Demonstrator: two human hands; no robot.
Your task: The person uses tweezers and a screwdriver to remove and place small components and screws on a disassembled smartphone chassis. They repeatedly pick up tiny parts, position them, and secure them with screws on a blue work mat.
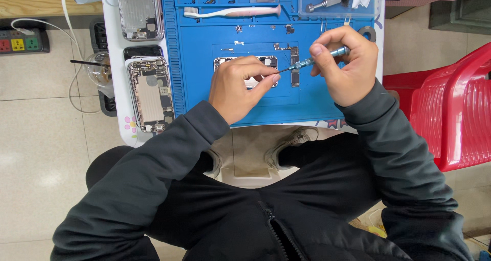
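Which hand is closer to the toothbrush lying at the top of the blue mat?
The right hand. It holds a screwdriver just below and right of the toothbrush head end. The left hand sits lower on the blue mat, over an opened phone, farther away.

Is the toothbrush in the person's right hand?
No, the right hand holds a screwdriver; the toothbrush lies on the mat.

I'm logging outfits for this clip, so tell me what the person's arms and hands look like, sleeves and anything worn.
Both arms wear long, dark charcoal sleeves of a zip-front jacket with snug cuffs at the wrists. The left hand and right hand are bare: no gloves, rings or watch visible.
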